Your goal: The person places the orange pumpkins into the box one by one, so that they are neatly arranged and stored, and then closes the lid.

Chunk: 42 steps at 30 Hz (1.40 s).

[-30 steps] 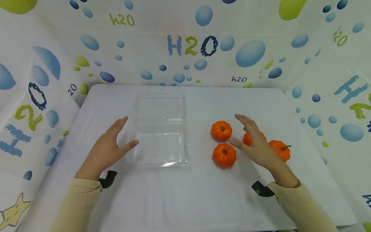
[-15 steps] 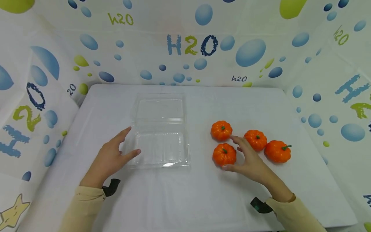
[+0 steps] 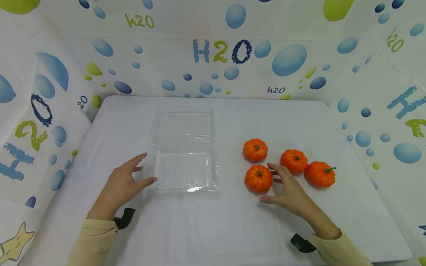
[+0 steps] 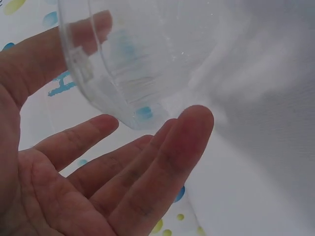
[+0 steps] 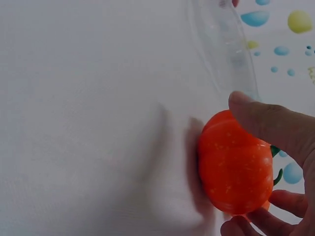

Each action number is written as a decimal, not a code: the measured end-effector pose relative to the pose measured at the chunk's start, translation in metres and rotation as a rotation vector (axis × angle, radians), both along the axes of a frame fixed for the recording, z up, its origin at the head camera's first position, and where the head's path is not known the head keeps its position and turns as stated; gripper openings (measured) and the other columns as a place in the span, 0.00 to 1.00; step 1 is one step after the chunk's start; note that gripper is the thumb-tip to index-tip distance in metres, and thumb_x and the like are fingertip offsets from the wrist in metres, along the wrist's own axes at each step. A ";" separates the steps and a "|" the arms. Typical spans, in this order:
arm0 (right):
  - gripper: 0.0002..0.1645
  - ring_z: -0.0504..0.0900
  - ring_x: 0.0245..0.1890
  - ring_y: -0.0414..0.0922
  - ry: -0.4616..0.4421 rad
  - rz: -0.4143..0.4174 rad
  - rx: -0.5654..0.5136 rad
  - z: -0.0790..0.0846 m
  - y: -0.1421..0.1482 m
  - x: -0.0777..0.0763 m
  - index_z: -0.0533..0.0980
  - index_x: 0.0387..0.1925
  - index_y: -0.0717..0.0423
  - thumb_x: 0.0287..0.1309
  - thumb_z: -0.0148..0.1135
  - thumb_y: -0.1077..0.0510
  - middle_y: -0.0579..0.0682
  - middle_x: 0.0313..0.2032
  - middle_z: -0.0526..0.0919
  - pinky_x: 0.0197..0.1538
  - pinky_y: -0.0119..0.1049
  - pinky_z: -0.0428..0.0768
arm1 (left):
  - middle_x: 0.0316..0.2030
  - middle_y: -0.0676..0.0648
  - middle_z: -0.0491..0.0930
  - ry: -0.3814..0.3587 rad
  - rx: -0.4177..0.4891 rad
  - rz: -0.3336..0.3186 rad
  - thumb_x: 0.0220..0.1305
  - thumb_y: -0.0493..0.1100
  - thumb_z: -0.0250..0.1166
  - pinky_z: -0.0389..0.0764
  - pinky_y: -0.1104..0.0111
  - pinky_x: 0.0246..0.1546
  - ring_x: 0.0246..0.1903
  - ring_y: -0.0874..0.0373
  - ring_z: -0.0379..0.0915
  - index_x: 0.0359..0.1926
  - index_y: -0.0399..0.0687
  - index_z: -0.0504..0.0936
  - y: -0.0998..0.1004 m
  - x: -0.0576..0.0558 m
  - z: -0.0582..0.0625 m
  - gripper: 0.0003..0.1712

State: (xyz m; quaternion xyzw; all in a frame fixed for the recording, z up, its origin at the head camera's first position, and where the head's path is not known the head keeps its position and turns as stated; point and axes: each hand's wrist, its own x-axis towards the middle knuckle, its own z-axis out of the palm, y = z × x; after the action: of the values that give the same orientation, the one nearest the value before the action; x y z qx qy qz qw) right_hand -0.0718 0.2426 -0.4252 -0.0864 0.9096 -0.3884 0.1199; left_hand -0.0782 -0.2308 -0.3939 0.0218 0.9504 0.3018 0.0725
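Observation:
A clear plastic clamshell container (image 3: 183, 170) lies open on the white-covered table, its lid folded out toward the back. My left hand (image 3: 119, 184) hovers at its left side, fingers apart and holding nothing; the left wrist view shows the container's clear wall (image 4: 142, 64) beyond the spread fingers. Around the right side of the nearest small orange pumpkin (image 3: 258, 179) my right hand (image 3: 291, 194) is spread. In the right wrist view, thumb and fingers lie on opposite sides of this pumpkin (image 5: 235, 164) without a clear grip; whether they touch it, I cannot tell.
A second pumpkin (image 3: 255, 150) sits just behind the nearest one. Two more, a rounder pumpkin (image 3: 294, 161) and one with a longer green stem (image 3: 320, 174), stand to the right, near the right hand. A patterned curtain (image 3: 299, 37) encloses the table's back and sides.
My right hand has come down and toward me from above the right-hand pumpkins to the nearest pumpkin. The left hand has moved slightly toward me. Pumpkins and container have stayed put.

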 end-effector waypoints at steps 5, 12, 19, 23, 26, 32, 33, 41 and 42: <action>0.63 0.74 0.61 0.59 0.033 -0.010 0.014 -0.002 -0.001 0.001 0.59 0.74 0.57 0.40 0.85 0.48 0.57 0.66 0.67 0.60 0.55 0.77 | 0.63 0.29 0.73 0.009 0.018 -0.008 0.60 0.50 0.75 0.76 0.41 0.52 0.58 0.33 0.74 0.75 0.40 0.63 -0.003 0.003 -0.004 0.48; 0.60 0.74 0.61 0.57 0.084 -0.013 0.020 -0.002 -0.005 0.000 0.62 0.71 0.59 0.40 0.86 0.52 0.56 0.64 0.69 0.58 0.54 0.78 | 0.58 0.29 0.77 0.031 0.056 0.009 0.60 0.44 0.74 0.79 0.45 0.49 0.57 0.33 0.75 0.75 0.41 0.64 -0.004 0.005 -0.010 0.46; 0.55 0.78 0.56 0.55 0.107 -0.035 0.084 -0.006 -0.009 -0.002 0.65 0.68 0.57 0.41 0.86 0.54 0.56 0.62 0.71 0.56 0.52 0.80 | 0.51 0.31 0.82 0.037 0.124 0.027 0.60 0.39 0.73 0.81 0.62 0.32 0.40 0.44 0.85 0.75 0.42 0.65 -0.005 0.005 -0.012 0.43; 0.53 0.80 0.53 0.55 0.092 -0.047 0.100 -0.008 -0.010 -0.003 0.65 0.67 0.56 0.42 0.85 0.53 0.56 0.62 0.71 0.55 0.52 0.81 | 0.51 0.30 0.81 0.007 0.174 0.050 0.61 0.36 0.71 0.80 0.68 0.27 0.25 0.55 0.85 0.76 0.42 0.63 -0.004 0.005 -0.013 0.44; 0.52 0.80 0.52 0.54 0.086 -0.045 0.078 -0.010 -0.012 -0.005 0.66 0.67 0.54 0.42 0.85 0.51 0.55 0.62 0.72 0.54 0.52 0.81 | 0.52 0.29 0.80 0.000 0.190 0.070 0.61 0.34 0.70 0.81 0.68 0.26 0.24 0.56 0.84 0.76 0.42 0.63 -0.002 0.005 -0.013 0.43; 0.53 0.81 0.51 0.52 0.082 -0.031 0.019 -0.017 -0.016 -0.010 0.67 0.66 0.51 0.41 0.84 0.43 0.52 0.63 0.75 0.52 0.51 0.81 | 0.53 0.28 0.80 0.001 0.222 0.097 0.61 0.32 0.69 0.82 0.69 0.27 0.25 0.54 0.85 0.76 0.41 0.63 0.001 0.004 -0.013 0.43; 0.52 0.81 0.51 0.51 0.084 -0.029 0.007 -0.017 -0.018 -0.011 0.67 0.65 0.50 0.41 0.84 0.42 0.51 0.62 0.76 0.52 0.50 0.81 | 0.52 0.28 0.80 0.001 0.230 0.100 0.61 0.32 0.69 0.82 0.69 0.27 0.26 0.54 0.86 0.76 0.41 0.64 0.001 0.004 -0.013 0.42; 0.48 0.78 0.51 0.46 0.090 -0.002 -0.170 -0.007 -0.030 -0.017 0.68 0.65 0.48 0.45 0.82 0.42 0.46 0.59 0.76 0.50 0.46 0.81 | 0.52 0.28 0.80 0.006 0.255 0.115 0.62 0.32 0.68 0.83 0.70 0.28 0.28 0.54 0.86 0.75 0.41 0.65 0.001 0.006 -0.014 0.41; 0.47 0.77 0.51 0.46 0.084 0.002 -0.200 -0.005 -0.033 -0.018 0.68 0.65 0.48 0.47 0.81 0.44 0.46 0.59 0.76 0.50 0.45 0.81 | 0.52 0.28 0.80 0.009 0.252 0.116 0.62 0.32 0.69 0.83 0.70 0.28 0.28 0.54 0.86 0.75 0.40 0.65 0.001 0.006 -0.014 0.41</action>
State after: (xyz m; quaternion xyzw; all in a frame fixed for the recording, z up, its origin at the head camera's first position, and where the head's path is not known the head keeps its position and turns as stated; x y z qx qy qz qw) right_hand -0.0894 0.2098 -0.4301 -0.1150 0.8704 -0.4731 0.0729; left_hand -0.0717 -0.2296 -0.4080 -0.0229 0.9050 0.4222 0.0473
